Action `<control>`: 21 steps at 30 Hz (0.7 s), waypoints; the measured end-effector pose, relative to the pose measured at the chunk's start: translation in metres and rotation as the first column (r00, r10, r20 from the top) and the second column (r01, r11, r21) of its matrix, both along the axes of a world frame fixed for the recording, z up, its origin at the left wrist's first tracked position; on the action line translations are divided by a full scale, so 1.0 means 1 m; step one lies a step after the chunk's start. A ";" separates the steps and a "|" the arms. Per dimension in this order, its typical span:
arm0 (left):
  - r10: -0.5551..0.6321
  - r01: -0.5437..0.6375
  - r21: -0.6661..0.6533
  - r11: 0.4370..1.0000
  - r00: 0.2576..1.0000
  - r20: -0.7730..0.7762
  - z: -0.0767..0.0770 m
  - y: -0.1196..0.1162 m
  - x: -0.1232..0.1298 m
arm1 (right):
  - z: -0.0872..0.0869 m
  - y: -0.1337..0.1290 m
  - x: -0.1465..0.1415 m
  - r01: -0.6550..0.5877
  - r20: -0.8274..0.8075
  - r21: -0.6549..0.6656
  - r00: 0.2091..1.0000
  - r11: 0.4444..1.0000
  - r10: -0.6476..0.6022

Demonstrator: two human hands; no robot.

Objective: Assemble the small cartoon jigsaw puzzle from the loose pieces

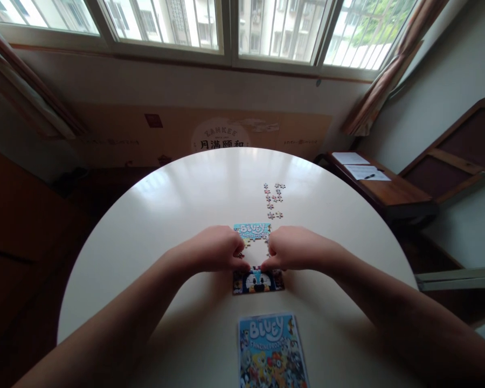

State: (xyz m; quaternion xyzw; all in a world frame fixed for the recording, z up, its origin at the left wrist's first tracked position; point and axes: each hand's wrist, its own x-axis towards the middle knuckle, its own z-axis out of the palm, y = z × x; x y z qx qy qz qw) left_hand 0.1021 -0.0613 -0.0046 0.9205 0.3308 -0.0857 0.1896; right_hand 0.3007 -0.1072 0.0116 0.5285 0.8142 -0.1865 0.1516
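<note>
partly built puzzle lies flat mid-worktop, with a gap in its middle, bare surface showing through. left hand on its left side, right hand on its right, both with fingers curled and thumbs angled in toward each other at the gap's near edge. can't tell if either hand is pinching a piece; fingertips are mostly hidden. loose pieces sit just beyond the puzzle's far edge, toward the right, in rough columns, apart from it. picture sheet with "bluey" lettering lies flat on the near side, separate from the puzzle. off to the right, papers and a pen on a wooden side table.
</note>
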 end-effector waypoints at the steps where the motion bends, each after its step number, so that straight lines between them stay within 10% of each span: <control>1: 0.001 -0.001 0.004 1.000 1.000 -0.006 0.000 0.000 0.000 | -0.001 0.000 0.000 0.004 -0.018 -0.004 1.000 1.000 -0.004; 14: -0.020 0.022 -0.036 0.999 0.999 0.045 -0.003 0.006 -0.006 | 0.003 0.008 0.023 0.091 -0.231 0.026 0.969 0.996 -0.083; 21: 0.134 -0.125 -0.054 0.991 0.967 0.218 -0.016 0.032 -0.017 | -0.014 0.046 0.080 0.478 -0.387 0.369 0.859 0.797 -0.336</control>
